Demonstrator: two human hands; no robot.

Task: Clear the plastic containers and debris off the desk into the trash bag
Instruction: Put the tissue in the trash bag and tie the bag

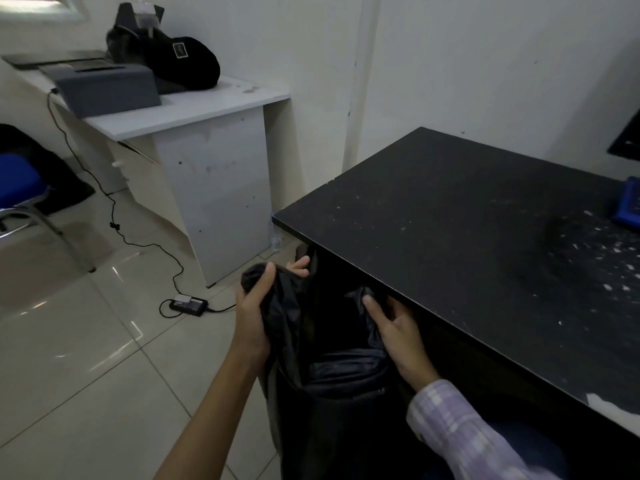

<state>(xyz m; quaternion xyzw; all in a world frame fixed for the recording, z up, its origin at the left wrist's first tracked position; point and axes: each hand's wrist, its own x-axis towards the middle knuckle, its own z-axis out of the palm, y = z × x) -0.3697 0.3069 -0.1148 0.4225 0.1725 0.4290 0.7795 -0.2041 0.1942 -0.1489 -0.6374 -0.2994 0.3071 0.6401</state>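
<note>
Head cam looks down at the trash bag (304,327), black plastic, hanging just below the near-left edge of the black desk (467,237), w/ its mouth pulled open between my hands. My left hand (254,306) is on the bag's far-left side, away from the desk, fingers curled round a bunched wad of the rim, thumb over the top, so it's clamped on plastic. My right hand (398,323) is right up against the desk edge, thumb pressed on the bag's other rim; the rest of the fingers are tucked under the desk edge & into the plastic, looks like a pinch on the rim.

Progress: no plastic containers visible on the desk from here, so I judge that part done or out of shot. What's left on the desk top is debris (595,258), pale crumbs & flecks scattered toward its right side, well apart from the bag. A blue thing (628,202) sits at the desk's far right edge, can't tell what. Past the desk's left end, a white table (194,112) w/ a black cap (187,64).
</note>
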